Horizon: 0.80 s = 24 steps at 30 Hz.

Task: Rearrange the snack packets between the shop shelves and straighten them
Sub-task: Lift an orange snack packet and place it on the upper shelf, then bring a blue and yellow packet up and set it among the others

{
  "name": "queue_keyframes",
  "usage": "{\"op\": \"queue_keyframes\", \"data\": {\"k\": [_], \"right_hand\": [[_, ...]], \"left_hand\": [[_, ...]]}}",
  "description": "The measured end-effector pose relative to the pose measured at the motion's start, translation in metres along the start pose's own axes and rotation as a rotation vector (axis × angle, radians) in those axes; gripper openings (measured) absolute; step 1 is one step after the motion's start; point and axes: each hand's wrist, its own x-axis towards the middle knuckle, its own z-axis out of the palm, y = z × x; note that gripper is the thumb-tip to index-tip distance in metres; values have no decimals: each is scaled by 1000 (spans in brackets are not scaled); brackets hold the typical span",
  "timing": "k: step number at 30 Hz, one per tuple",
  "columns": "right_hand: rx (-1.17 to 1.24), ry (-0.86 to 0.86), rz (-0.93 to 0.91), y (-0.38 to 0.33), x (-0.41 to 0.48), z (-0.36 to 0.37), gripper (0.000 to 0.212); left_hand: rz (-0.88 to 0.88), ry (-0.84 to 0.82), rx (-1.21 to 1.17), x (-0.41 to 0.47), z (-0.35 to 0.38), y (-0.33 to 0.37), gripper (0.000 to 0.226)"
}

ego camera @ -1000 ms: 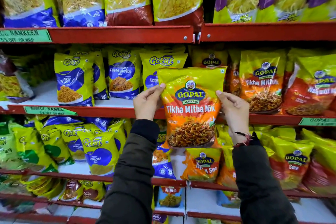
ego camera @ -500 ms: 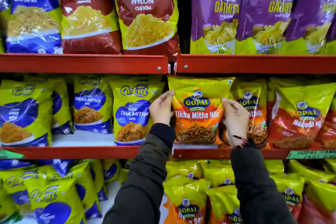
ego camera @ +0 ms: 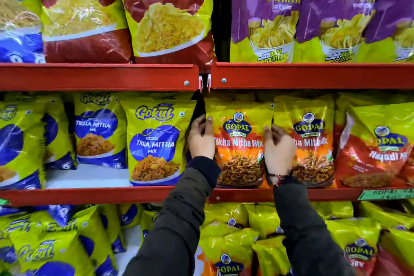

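We are gripping the yellow-orange Gopal Tikha Mitha Mix plastic packet (ego camera: 239, 141) upright on the red metal shelf (ego camera: 246, 195). Our left hand (ego camera: 201, 139) and right hand (ego camera: 279, 148) are curling their fingers around its side edges.

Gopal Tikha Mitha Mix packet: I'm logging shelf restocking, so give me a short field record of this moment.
packet: Gopal Tikha Mitha Mix packet, upright on middle shelf
left hand: grips packet's left edge
right hand: grips packet's right edge
left neighbour: Gokul Tikha Mitha Mix packet
right neighbour: another Gopal packet, partly behind right hand
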Motion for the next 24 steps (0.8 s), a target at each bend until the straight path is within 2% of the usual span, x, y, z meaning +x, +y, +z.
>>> {"op": "queue_keyframes", "data": {"k": [3,8,12,18,24], "right_hand": [[41,16,-106,5,-24,-9,32],[-48,-30,-335,10,-87,-17,32],[-122,-179,-379,16,-148,-8,31],[-52,-482,-347,39,-235,22,29],[-112,-781,-129,73,-295,70,34]], "left_hand": [[177,-47,186,-34,-21,-8,33],[482,-138,456,-88,-68,-28,35],[586,-198,621,-115,-115,-55,35],[446,-180,738,-136,-188,-103,33],[153,-162,814,-126,-251,-149,32]]}}
